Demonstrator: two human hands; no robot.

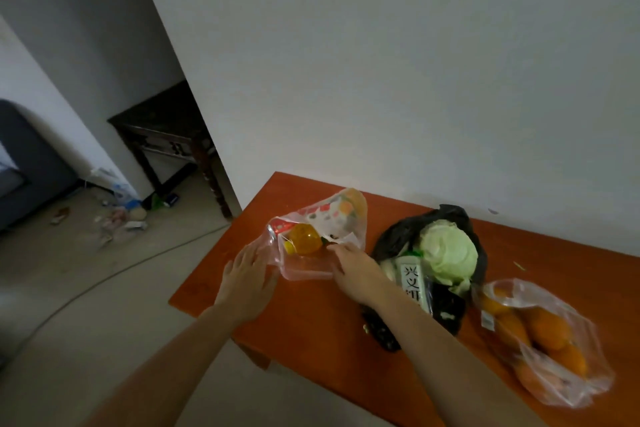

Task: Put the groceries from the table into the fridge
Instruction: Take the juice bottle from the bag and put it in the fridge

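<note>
— Three bags on an orange-red table (311,340), smooth and flat-topped, set against a plain white wall (381,62). Contents?

— Nearest the left corner, a clear plastic bag (322,236), crinkled and glossy, with red and orange print; inside, a round amber bottle (304,238) with a yellow cap, lying on its side. Other items in it too blurred to tell.

— Middle and right?

— Middle: a black plastic bag (446,308), slack and open, around a pale green cabbage (448,251), round and leafy, plus a white carton (414,284) with dark printed characters. Right: a second clear bag (554,354), thin and wrinkled, full of oval oranges (547,328), near the table's front edge.

— Hands?

— Left hand (247,282) flat, fingers spread, resting against the left edge of the clear bag; nothing clasped. Right hand (355,269) on the bag's right side, fingers curled into the plastic; whether the film is actually pinched cannot be told.

— Surroundings?

— Grey floor (86,288) to the left, with a thin cable (104,282) curving across it, scattered litter (121,215), and a dark wooden side table (169,139) with turned legs in the recess beyond.
</note>
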